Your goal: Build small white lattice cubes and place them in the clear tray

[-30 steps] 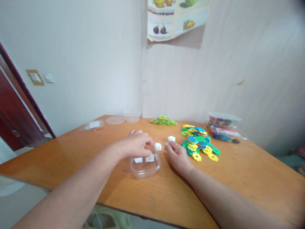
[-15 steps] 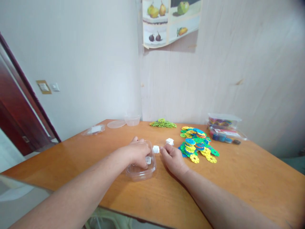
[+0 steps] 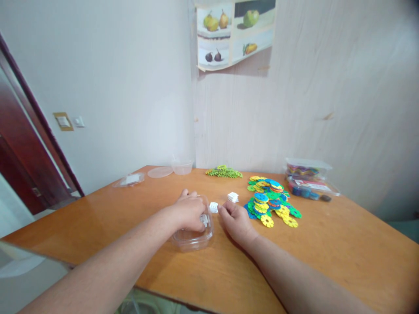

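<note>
My left hand [image 3: 191,212] reaches down into a clear plastic container [image 3: 193,245], fingers bent and closed. Small white printed pieces [image 3: 204,220] show inside it against my fingertips; whether they are gripped is hard to tell. My right hand [image 3: 236,218] lies just right of the container with its fingers curled and thumb pressed to the index finger; what they hold, if anything, is hidden. Between the hands sits a small white stack [image 3: 214,207], close to my right fingertips. Another white stack [image 3: 233,197] stands just behind my right hand.
A pile of coloured notched discs [image 3: 270,198] spreads to the right. Farther back lie a green beaded-looking bundle [image 3: 224,171], a clear bowl [image 3: 182,166], a round lid [image 3: 160,172], a flat clear lid [image 3: 132,179] and stacked clear boxes [image 3: 309,179]. The wooden table's [image 3: 183,279] front edge is near.
The view has tilted slightly upward. My left hand stays in the container, where the white pieces by its fingertips look a little shifted. My right hand has barely moved.
</note>
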Action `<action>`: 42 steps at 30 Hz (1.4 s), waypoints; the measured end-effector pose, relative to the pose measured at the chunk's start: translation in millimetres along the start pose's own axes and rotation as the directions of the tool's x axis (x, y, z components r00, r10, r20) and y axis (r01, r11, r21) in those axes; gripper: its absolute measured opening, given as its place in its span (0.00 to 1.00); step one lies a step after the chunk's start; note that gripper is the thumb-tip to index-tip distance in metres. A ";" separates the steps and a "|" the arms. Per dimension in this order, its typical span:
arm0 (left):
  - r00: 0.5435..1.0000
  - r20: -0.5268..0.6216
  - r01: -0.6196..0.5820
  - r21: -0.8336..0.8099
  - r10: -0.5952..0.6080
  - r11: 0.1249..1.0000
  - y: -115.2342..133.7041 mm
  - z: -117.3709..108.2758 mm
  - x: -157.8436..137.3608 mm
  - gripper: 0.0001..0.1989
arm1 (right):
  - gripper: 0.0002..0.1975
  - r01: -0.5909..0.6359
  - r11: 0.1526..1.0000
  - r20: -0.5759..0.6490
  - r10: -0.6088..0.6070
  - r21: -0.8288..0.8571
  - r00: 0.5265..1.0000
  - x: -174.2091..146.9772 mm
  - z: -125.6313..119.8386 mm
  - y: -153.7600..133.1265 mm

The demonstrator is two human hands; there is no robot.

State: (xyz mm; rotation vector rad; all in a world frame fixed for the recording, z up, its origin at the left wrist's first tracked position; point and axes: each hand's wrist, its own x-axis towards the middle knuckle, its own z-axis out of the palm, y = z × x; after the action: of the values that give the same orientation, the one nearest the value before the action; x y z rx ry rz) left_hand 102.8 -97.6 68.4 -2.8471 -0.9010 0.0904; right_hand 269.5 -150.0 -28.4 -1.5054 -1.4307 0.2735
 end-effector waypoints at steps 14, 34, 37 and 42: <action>0.999 -0.025 0.045 -0.091 -0.048 0.995 -3.5 -5.2 -6.7 0.16 | 0.20 -0.012 1.000 0.011 0.012 -0.015 1.000 0.5 -1.1 -0.5; 0.282 -0.255 -0.153 -0.964 -0.925 0.219 -54.5 75.4 -10.2 0.16 | 0.10 -0.065 0.990 0.029 0.070 -0.124 0.997 12.7 -1.9 12.1; 0.265 -0.258 -0.137 -0.964 -0.929 0.229 -59.9 83.0 -10.2 0.17 | 0.10 -0.078 0.983 0.063 0.090 -0.167 0.994 13.4 -1.4 12.4; 0.298 -0.321 0.008 -0.941 -0.899 0.338 -67.6 92.5 -7.0 0.20 | 0.12 -0.104 0.960 0.092 0.132 -0.258 0.987 15.6 0.5 11.6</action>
State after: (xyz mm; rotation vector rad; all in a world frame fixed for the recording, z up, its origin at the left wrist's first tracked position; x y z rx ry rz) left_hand 49.2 -35.2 -11.7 -2.1317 -1.8621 -2.2409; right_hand 280.6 -134.2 -30.4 -1.8120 -1.5076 0.2564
